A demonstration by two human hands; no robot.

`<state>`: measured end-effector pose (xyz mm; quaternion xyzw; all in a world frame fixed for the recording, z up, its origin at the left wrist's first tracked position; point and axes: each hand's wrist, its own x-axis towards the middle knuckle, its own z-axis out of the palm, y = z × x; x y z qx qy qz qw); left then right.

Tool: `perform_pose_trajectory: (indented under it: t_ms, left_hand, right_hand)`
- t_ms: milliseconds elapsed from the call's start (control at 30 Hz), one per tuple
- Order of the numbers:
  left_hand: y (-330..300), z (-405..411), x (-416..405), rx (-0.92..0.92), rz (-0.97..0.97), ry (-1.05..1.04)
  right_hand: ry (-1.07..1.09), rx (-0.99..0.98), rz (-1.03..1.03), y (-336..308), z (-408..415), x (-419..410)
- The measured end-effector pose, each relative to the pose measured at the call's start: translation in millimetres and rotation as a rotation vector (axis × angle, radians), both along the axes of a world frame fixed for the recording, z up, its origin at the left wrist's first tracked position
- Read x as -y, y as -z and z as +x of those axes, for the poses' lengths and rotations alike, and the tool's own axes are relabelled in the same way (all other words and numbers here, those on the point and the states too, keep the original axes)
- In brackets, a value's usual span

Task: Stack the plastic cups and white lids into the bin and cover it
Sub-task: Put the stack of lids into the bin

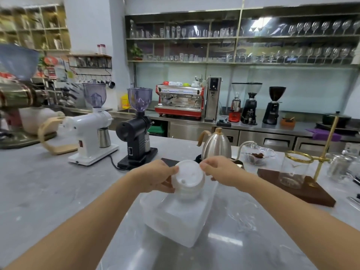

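A stack of white lids point(188, 177) is held between both of my hands above the translucent plastic bin point(176, 217) on the grey counter. My left hand point(155, 177) grips the stack's left side and my right hand point(221, 172) grips its right side. The top lid shows small holes. The stack's lower part reaches down into the bin's opening. Through the cloudy walls I cannot tell what lies inside the bin. No separate cups or bin cover are visible.
Behind the bin stand a steel gooseneck kettle point(216, 146), a black grinder point(139, 131) and a white grinder point(93, 131). To the right is a wooden drip stand point(296, 189) with a glass vessel point(295, 170), and a glass bowl point(257, 153).
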<state>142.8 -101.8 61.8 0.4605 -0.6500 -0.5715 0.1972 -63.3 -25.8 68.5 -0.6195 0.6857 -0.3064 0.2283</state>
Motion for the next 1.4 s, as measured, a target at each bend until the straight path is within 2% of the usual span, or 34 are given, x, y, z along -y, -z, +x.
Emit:
perform_pose_trajectory:
  t_ms: [133, 300, 500, 1400]
  left_hand:
    - [14, -5, 2, 0.141, -0.049, -0.013]
    - [33, -18, 4, 0.312, -0.042, 0.007]
    - [46, -34, 3, 0.379, 0.014, 0.067]
    - [69, -46, 9, 0.277, 0.118, 0.012]
  right_hand:
    - [-0.061, -0.116, 0.054, 14, 5, 3]
    - [-0.077, -0.368, 0.144, 30, 1, 7]
    - [-0.109, -0.536, 0.263, 38, -1, 5]
    - [-0.02, -0.723, 0.305, 50, 10, 33]
